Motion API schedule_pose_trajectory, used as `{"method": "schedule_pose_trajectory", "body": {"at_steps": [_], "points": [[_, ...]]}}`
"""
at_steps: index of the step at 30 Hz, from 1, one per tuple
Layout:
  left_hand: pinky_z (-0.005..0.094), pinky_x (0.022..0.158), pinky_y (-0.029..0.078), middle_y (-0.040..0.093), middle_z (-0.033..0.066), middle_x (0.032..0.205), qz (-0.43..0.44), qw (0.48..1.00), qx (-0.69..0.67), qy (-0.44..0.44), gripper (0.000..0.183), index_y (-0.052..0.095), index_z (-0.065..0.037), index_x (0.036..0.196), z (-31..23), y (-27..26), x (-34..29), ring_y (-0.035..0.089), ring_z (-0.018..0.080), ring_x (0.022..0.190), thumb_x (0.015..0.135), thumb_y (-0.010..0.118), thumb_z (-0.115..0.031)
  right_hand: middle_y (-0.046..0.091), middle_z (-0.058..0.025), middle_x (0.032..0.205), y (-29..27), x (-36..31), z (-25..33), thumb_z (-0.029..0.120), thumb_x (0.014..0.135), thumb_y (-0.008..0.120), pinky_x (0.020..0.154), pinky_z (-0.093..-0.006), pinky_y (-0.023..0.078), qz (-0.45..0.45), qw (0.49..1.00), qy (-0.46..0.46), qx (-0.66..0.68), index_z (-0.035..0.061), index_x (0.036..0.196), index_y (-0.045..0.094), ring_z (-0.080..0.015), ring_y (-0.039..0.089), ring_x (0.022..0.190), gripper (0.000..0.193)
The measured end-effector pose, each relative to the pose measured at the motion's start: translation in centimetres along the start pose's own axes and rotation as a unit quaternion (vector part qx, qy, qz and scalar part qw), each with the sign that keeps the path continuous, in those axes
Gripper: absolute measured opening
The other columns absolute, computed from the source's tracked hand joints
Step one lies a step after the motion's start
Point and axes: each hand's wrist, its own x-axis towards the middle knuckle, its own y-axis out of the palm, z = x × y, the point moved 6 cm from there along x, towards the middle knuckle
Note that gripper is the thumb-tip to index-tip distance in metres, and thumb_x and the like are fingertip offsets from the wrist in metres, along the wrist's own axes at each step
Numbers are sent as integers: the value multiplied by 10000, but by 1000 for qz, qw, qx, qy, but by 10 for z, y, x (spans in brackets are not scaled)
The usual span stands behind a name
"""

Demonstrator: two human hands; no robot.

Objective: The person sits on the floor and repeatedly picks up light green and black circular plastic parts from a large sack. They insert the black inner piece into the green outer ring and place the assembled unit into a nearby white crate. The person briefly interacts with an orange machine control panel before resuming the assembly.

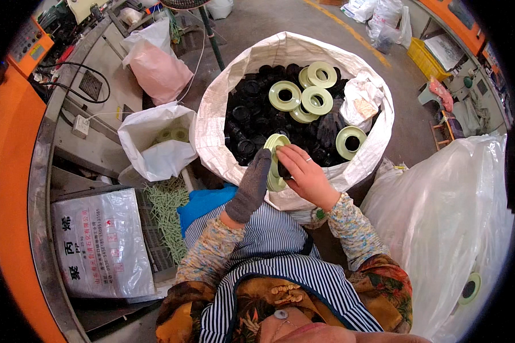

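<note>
A pale green flanged ring [273,144] is held on edge between my two hands, over the near rim of a big white woven sack [214,123]. My left hand [252,186], in a grey glove, presses against its left side. The bare right hand [303,174] has its fingers curled at the ring's right side, by a dark part [282,170] partly hidden under them. Inside the sack lie many black round plastic parts [249,114], with several loose green rings [285,96] on top. A black glove [328,130] and a crumpled white bag [361,104] rest there too.
Left of the sack stands a smaller white bag [157,151] with green rings inside. Thin green sticks [167,214] lie beside a printed white sack [106,246]. A large clear plastic bag [435,228] fills the right side. Farther off are a pink bag [160,71] and a yellow crate [426,60].
</note>
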Motion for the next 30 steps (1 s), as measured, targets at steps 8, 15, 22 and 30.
{"method": "schedule_pose_trajectory", "body": {"at_steps": [8, 15, 22, 30], "points": [[433, 963, 461, 433, 237, 1350, -32, 970, -212, -112, 606, 365, -156, 1419, -27, -26, 24, 499, 401, 1190, 871, 534, 40, 410, -183, 1363, -24, 0, -6, 219, 703, 783, 945, -402, 457, -46, 984, 153, 75, 77, 1440, 305, -360, 488, 1186, 890], [331, 1002, 404, 461, 186, 1344, -54, 906, -345, -239, 589, 300, -12, 1437, -41, -30, 30, 496, 238, 1200, 971, 527, -291, 496, -150, 1215, -11, -2, -3, 141, 710, 763, 751, -378, 521, -71, 965, 208, 144, 83, 1364, 395, -299, 604, 894, 753], [294, 908, 476, 528, 132, 1232, -68, 993, -48, 78, 435, 406, 6, 1352, -48, -55, 21, 538, 182, 1111, 996, 480, -234, 495, -141, 1248, -27, 10, 18, 32, 624, 749, 843, -379, 503, -53, 996, 64, -18, 123, 1276, 526, -319, 569, 1011, 694], [302, 916, 473, 515, 142, 1244, -1, 911, -364, -196, 449, 406, -20, 1360, -29, -40, 20, 546, 193, 1096, 987, 502, -249, 501, -141, 1208, -34, 13, 26, 48, 610, 719, 831, -381, 511, -31, 997, 50, -56, 189, 1303, 515, -315, 567, 940, 736]]}}
